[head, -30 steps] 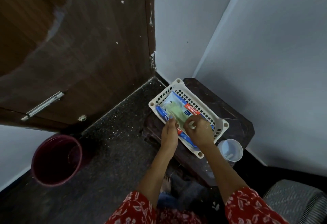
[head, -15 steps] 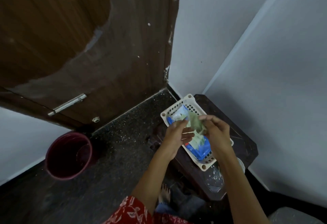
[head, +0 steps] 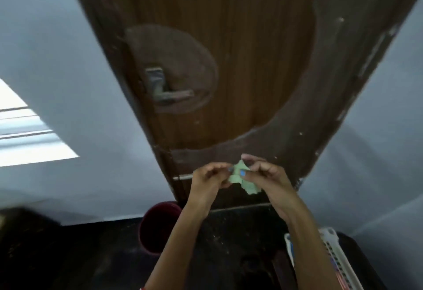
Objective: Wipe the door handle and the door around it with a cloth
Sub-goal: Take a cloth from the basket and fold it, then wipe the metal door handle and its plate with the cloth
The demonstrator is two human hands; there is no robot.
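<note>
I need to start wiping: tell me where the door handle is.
In the head view the door handle sits left of centre on the brown door, near its left edge, well above the green cloth pinched between both hands.

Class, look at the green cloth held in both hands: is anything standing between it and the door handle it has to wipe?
Nothing visible does. The green cloth is pinched between the left hand and right hand in front of the lower door. The door handle sits above and to the left, with only bare door surface between.
</note>
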